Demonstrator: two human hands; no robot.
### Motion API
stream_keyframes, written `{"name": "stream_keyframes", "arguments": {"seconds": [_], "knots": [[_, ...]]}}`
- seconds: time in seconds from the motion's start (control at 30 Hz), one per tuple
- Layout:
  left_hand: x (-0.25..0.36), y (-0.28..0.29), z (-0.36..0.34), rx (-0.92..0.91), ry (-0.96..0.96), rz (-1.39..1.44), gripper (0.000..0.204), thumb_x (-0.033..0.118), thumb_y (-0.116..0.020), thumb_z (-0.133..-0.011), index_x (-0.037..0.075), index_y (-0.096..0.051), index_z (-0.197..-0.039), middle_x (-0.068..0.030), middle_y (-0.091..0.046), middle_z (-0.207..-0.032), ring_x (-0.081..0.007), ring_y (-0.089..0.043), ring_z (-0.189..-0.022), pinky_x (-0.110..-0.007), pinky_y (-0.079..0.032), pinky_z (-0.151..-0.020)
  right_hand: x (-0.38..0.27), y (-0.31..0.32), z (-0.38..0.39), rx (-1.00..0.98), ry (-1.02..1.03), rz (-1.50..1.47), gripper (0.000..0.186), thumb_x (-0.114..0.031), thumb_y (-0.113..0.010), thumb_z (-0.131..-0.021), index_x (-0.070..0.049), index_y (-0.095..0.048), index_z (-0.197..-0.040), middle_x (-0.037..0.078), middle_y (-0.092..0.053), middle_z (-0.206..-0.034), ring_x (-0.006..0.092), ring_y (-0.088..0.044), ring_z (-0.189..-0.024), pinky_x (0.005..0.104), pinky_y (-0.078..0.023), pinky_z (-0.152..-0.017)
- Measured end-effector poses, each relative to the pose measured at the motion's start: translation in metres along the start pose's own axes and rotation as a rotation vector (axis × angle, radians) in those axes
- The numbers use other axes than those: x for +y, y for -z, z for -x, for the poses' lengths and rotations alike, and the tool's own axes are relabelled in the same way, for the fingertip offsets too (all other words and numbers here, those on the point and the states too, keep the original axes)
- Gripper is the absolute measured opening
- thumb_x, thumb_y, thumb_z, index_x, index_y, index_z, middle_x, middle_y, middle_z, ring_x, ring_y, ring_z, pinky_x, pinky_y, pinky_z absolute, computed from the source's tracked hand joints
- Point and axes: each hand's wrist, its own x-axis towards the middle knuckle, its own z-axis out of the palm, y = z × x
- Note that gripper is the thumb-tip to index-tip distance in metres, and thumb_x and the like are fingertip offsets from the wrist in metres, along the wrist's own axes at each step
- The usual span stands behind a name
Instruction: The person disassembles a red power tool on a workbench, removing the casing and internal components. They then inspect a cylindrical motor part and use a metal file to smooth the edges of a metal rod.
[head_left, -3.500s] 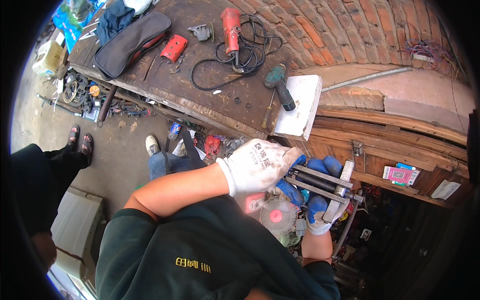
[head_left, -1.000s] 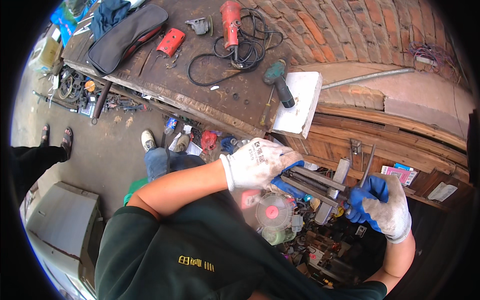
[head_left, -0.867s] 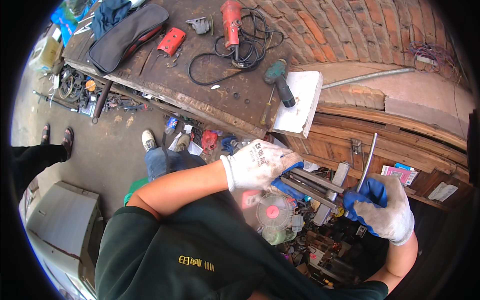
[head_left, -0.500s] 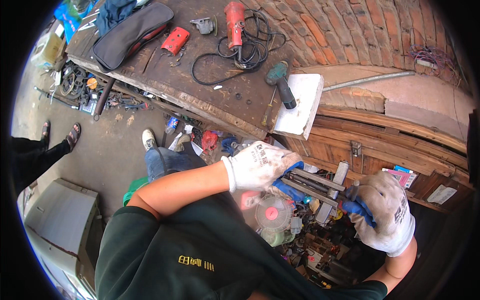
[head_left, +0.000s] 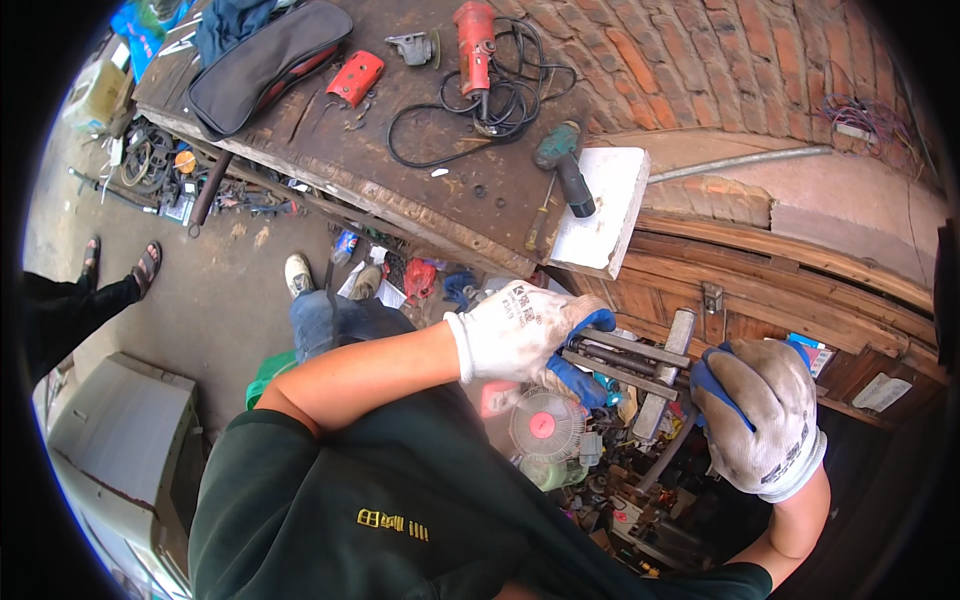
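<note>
My left hand, in a white glove with blue palm, is closed around one end of a metal tool that looks like a puller. It has long parallel steel bars with a rod between them. A flat grey crosspiece lies across the bars. My right hand, gloved alike, has its fingers curled at the tool's other end. Below its fingers a dark handle bar slants down; the palm and the exact grip are hidden.
On the wooden workbench lie a red power tool with a coiled cord, a green cordless drill, a red cover and a dark bag. A fan and clutter fill the floor below. Another person's feet stand at left.
My right hand has turned at the tool's end, its fingers now curled over the top. The handle bar, earlier a short stub beside the hand, now slants downward. My left hand has stayed nearly still.
</note>
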Motion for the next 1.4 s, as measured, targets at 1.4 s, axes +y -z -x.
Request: {"name": "stream_keyframes", "arguments": {"seconds": [1.4], "knots": [[-0.004, 0.001, -0.002, -0.077, -0.024, -0.1, 0.053, 0.047, -0.08, -0.074, 0.01, -0.062, -0.108, -0.0102, -0.066, -0.09, -0.0309, -0.067, -0.084, -0.039, -0.054, -0.073, 0.013, -0.002, 0.016, -0.021, -0.176, -0.057, 0.072, -0.055, -0.075, -0.07, -0.01, -0.058, -0.124, 0.018, -0.057, -0.126, 0.0393, -0.059, -0.112, 0.0548, -0.049, -0.092]]}}
